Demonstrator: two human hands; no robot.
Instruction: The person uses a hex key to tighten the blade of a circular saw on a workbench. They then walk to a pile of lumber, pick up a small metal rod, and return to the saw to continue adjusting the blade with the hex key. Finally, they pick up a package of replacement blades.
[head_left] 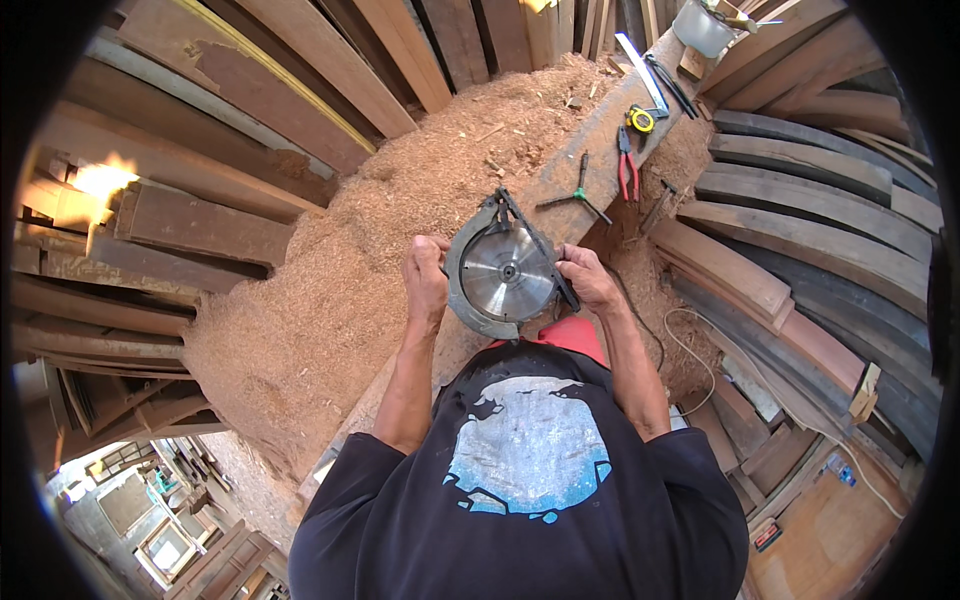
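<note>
A circular saw (pixel 470 312) is held in front of my body, its round silver blade (pixel 508 272) facing up and its grey guard curving round the left side. My left hand (pixel 428 278) is closed at the guard's left edge, fingers curled. On the other side, my right hand (pixel 590 280) grips the dark straight base plate, thumb toward the blade. The saw's motor and handle are hidden beneath. Just beyond the saw, a three-armed wrench (pixel 580 193) with a green centre lies on the plank, near red-handled pliers (pixel 627 168).
A wooden plank (pixel 565 175) runs diagonally, carrying a yellow tape measure (pixel 640 120), a metal square (pixel 645 78) and, at its far end, a pale container (pixel 702 30). Sawdust (pixel 330 310) is heaped to the left. Stacked boards (pixel 800 210) line both sides. A cable (pixel 690 312) trails at right.
</note>
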